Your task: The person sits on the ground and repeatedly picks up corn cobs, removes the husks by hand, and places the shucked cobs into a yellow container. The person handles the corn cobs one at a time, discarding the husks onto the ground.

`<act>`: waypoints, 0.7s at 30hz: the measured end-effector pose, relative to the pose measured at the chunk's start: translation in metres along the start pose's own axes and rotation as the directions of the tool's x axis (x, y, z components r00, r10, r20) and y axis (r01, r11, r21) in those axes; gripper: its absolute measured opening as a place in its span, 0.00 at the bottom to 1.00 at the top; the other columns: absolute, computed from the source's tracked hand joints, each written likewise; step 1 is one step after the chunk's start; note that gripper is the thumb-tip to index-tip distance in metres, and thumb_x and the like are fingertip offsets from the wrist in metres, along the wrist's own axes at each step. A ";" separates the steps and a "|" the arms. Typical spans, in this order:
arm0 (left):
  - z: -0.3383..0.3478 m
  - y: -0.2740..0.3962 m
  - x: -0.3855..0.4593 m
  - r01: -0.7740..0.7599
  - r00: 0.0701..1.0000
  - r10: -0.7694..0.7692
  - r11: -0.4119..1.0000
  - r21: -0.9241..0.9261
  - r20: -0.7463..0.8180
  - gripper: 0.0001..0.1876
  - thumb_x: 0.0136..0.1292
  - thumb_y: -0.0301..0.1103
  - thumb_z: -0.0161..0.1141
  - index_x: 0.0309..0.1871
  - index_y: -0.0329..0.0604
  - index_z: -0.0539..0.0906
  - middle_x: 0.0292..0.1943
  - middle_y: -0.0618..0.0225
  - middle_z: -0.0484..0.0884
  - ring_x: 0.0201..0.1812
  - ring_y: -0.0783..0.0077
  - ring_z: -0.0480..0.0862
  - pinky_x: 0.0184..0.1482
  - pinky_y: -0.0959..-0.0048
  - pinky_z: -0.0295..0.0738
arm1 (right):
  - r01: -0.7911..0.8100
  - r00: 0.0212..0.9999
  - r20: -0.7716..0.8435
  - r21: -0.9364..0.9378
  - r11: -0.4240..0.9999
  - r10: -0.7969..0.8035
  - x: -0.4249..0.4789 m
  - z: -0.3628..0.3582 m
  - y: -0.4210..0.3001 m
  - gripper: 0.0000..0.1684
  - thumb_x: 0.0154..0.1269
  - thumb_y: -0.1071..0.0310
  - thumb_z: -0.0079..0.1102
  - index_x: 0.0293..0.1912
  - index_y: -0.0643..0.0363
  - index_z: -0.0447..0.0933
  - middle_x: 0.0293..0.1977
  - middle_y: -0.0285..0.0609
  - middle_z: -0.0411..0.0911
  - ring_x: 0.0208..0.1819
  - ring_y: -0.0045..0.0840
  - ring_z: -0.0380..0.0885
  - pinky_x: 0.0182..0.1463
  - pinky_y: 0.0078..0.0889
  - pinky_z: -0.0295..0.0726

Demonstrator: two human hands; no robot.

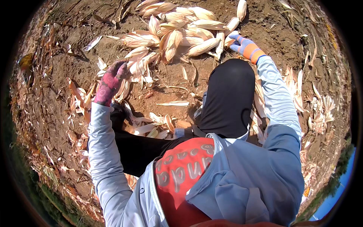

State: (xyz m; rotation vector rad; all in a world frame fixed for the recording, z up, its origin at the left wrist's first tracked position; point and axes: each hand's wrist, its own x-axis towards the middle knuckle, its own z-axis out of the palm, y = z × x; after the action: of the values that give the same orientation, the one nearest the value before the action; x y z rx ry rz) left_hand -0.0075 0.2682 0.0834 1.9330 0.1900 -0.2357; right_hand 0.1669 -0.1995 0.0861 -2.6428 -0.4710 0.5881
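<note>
A heap of corn ears in dry, pale husks (195, 31) lies on the soil in front of me. My right hand (245, 48), in a blue and orange knit glove, reaches the heap's right side. Its fingertips touch a husked-over ear of corn (229, 39); whether they close around it is not clear. My left hand (111, 81), in a pink patterned glove, hovers at the heap's lower left, beside loose peeled husks (140, 66). Its fingers are curled and their inner side is hidden, so I cannot see whether anything is in them.
My bent knee in black trousers (231, 93) rises between the heap and my body. Torn husks (153, 124) litter the ground by my legs, with more husks (322, 112) at the far right. Bare brown soil (167, 81) shows between. Dry stalks and leaves cover the field around.
</note>
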 end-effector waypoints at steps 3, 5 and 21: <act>-0.014 -0.049 -0.007 -0.044 0.976 0.169 0.769 0.638 -0.135 0.20 0.61 0.43 0.53 0.51 0.42 0.72 0.40 0.62 0.80 0.39 0.67 0.80 0.41 0.71 0.72 | 0.184 0.982 0.076 -0.234 0.955 -0.170 0.053 0.010 -0.085 0.29 0.55 0.52 0.57 0.53 0.57 0.68 0.39 0.49 0.77 0.42 0.36 0.76 0.47 0.31 0.72; 0.004 -0.001 -0.021 -0.011 0.982 0.150 0.646 0.763 -0.112 0.19 0.59 0.44 0.55 0.48 0.42 0.74 0.41 0.58 0.79 0.41 0.59 0.79 0.42 0.66 0.72 | 0.123 0.972 0.230 -0.373 0.920 -0.037 0.075 0.029 -0.131 0.24 0.56 0.48 0.54 0.39 0.61 0.75 0.33 0.48 0.78 0.38 0.37 0.76 0.44 0.34 0.72; 0.069 0.009 -0.040 -0.254 0.967 0.197 0.752 0.608 0.160 0.08 0.52 0.37 0.51 0.31 0.43 0.75 0.25 0.63 0.76 0.29 0.61 0.79 0.28 0.64 0.69 | 0.110 0.986 0.142 -0.138 0.984 -0.091 0.228 0.296 -0.162 0.26 0.53 0.59 0.60 0.50 0.59 0.70 0.44 0.51 0.74 0.49 0.41 0.72 0.52 0.34 0.69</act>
State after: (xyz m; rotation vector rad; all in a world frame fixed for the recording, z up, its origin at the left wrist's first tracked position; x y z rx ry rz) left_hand -0.0489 0.1998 0.0771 2.5819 -0.2170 -0.2368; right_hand 0.1874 0.1206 -0.1650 -2.7066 -0.7090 0.7300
